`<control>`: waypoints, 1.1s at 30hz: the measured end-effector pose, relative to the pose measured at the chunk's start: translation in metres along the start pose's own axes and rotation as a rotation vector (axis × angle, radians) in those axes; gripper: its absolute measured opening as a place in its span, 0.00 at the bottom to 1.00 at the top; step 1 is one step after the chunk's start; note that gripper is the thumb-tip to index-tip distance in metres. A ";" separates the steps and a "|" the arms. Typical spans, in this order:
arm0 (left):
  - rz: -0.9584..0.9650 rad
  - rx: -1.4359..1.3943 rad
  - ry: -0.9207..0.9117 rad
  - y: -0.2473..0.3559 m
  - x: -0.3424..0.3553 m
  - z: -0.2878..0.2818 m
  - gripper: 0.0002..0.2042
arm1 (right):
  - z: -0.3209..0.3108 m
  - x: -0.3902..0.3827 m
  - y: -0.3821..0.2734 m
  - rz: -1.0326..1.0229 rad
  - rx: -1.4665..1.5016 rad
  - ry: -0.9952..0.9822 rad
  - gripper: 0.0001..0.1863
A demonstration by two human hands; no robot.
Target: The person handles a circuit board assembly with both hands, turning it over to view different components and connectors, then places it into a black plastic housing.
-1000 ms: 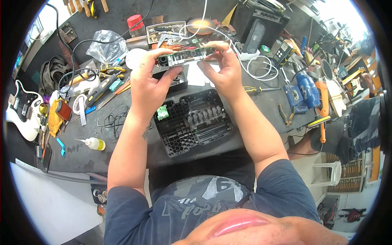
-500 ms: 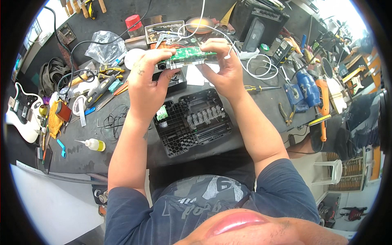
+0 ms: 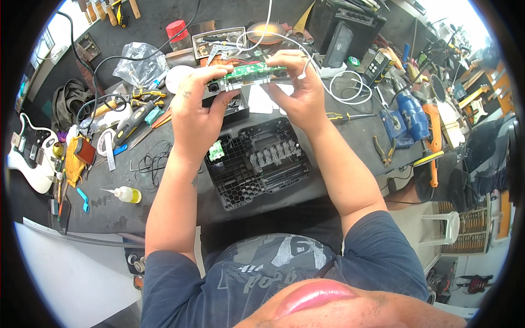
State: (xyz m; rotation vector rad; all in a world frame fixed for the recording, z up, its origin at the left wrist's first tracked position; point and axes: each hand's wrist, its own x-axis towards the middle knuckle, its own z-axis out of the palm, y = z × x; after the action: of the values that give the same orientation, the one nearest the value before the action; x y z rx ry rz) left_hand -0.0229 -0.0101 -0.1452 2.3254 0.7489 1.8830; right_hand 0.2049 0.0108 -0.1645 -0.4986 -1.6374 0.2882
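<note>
The grip of the left hand (image 3: 194,104) and the grip of the right hand (image 3: 301,98) are both closed, each on one end of the circuit board (image 3: 250,71), which is lifted over the desk (image 3: 109,177), beyond the black plastic housing (image 3: 240,190). The fingers are above and the thumbs below, probably to keep it level and leave its middle free to look at. The housing lies just in front of the body, perhaps for easy reach. I count one held board, one housing, one small green board (image 3: 216,151) in its corner, and one dropper bottle (image 3: 130,194)
</note>
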 end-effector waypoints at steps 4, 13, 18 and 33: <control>-0.039 -0.040 0.007 -0.002 -0.001 0.001 0.19 | 0.002 0.000 0.000 0.006 -0.004 0.012 0.23; -0.082 -0.028 0.010 0.001 0.000 -0.003 0.20 | 0.005 0.001 -0.001 0.079 -0.119 -0.008 0.27; -0.069 -0.019 0.020 0.002 0.000 -0.003 0.20 | 0.007 -0.002 0.002 0.130 0.001 0.002 0.26; -0.398 -0.332 -0.080 -0.008 -0.008 0.001 0.21 | 0.007 -0.007 0.005 0.447 0.489 -0.048 0.24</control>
State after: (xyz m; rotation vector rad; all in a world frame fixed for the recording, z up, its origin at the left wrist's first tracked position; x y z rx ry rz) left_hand -0.0252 -0.0060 -0.1556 1.8754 0.7544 1.5912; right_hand 0.1998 0.0128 -0.1739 -0.4756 -1.4194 1.0109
